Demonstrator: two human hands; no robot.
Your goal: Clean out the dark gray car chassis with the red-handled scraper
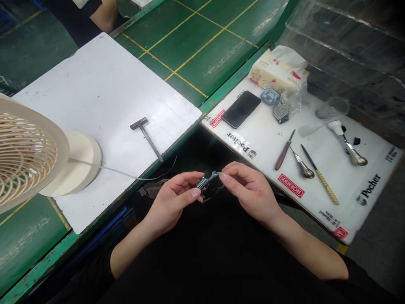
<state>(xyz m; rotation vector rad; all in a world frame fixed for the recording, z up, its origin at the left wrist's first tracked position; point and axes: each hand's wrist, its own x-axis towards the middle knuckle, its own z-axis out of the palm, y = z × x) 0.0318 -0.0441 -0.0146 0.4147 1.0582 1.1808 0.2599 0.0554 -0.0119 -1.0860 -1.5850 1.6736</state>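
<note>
Close to my body, my left hand (177,194) pinches a small dark blue-grey glossy part (204,182) between thumb and fingers. My right hand (249,190) closes thumb and forefinger on the right end of the same part, which narrows there. What kind of part it is I cannot make out. Both hands hang over the dark gap between the two work surfaces. On the white board to the left lies a T-shaped metal tool (146,135). Over on the right board lie a brown-handled knife (283,154), a metal-handled pick (302,164) and a file with a yellow-wrapped handle (322,179).
A cream fan (65,169) stands at left, its cable (117,171) running towards my hands. The printed right board (265,147) bears a phone (242,109), a tissue pack (278,71), a plastic bag (281,110), a clear cup (333,108) and a metal-handled brush (348,143). Another person's arm (106,14) shows at top left.
</note>
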